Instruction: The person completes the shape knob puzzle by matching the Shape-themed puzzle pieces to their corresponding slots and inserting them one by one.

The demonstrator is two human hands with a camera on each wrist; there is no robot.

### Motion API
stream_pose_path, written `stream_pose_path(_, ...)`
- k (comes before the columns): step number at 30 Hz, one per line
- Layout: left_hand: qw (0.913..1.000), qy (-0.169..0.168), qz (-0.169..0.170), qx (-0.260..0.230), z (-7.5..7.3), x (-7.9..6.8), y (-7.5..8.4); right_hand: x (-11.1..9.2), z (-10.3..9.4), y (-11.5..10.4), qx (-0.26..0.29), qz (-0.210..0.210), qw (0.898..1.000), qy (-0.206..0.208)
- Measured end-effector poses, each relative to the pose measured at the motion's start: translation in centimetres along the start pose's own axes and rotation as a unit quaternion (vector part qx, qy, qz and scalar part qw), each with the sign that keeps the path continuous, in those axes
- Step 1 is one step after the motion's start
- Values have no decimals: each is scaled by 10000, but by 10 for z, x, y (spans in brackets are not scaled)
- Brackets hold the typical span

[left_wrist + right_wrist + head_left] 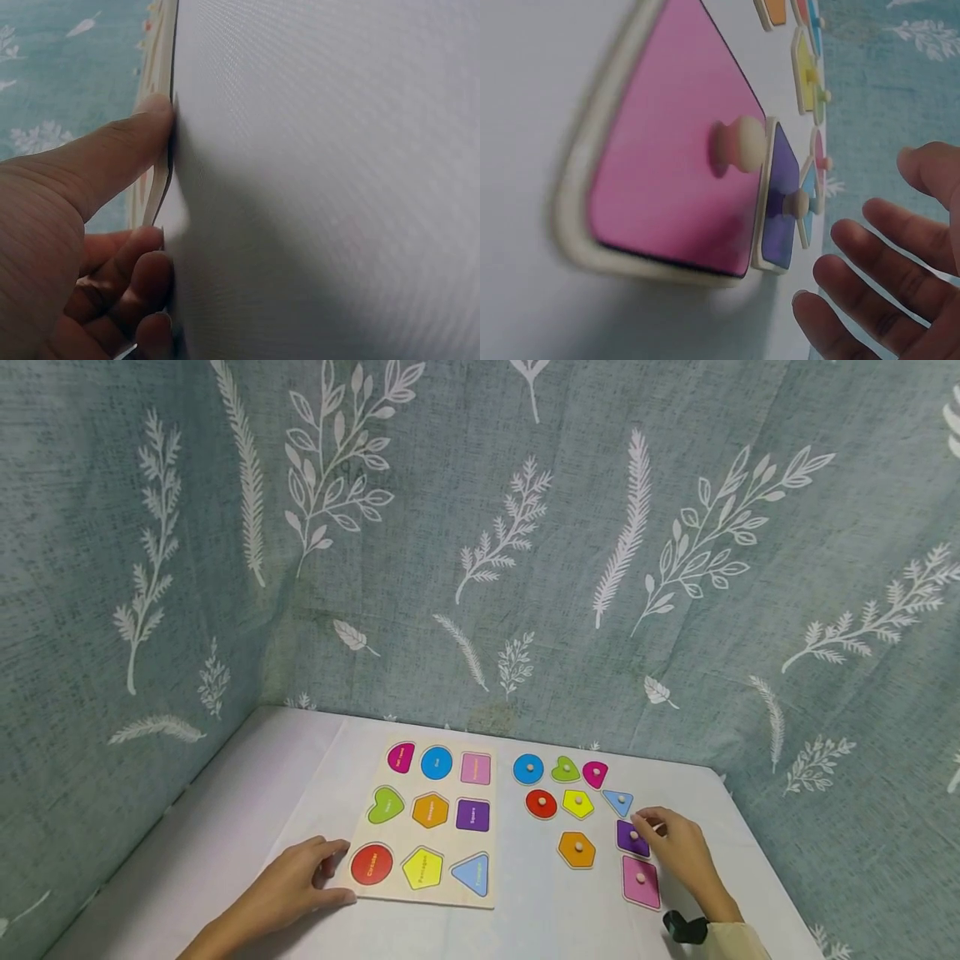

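A wooden shape puzzle board (491, 843) with printed, labelled shapes lies in front of me. My left hand (296, 881) holds its near left corner. In the left wrist view the thumb (124, 146) presses one edge, with curled fingers (154, 274) at the corner. My right hand (678, 847) hovers with fingers spread and relaxed beside the purple square piece (628, 843), holding nothing. In the right wrist view, the square's round wooden knob (796, 203) stands free of the fingers. Just nearer lies a pink four-sided piece (641, 893), also knobbed.
Other knobbed pieces lie right of the board: blue round (522, 772), green heart (562, 773), magenta (592, 781), red (534, 810), yellow pentagon (573, 812), blue triangle (615, 797) and orange hexagon (568, 853). Patterned cloth (450, 527) hangs behind the white table (300, 777).
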State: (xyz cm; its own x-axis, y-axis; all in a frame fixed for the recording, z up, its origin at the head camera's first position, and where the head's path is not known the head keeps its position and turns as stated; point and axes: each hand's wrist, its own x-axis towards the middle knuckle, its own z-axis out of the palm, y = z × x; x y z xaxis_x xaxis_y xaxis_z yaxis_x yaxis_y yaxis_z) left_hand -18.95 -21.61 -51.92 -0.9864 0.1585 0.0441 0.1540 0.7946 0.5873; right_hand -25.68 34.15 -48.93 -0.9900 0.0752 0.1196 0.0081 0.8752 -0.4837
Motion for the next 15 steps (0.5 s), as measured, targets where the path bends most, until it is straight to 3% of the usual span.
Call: stream_pose_path(15, 9999, 6, -62, -116, 2, 1, -3, 43, 8, -2, 353, -100, 9993, 74)
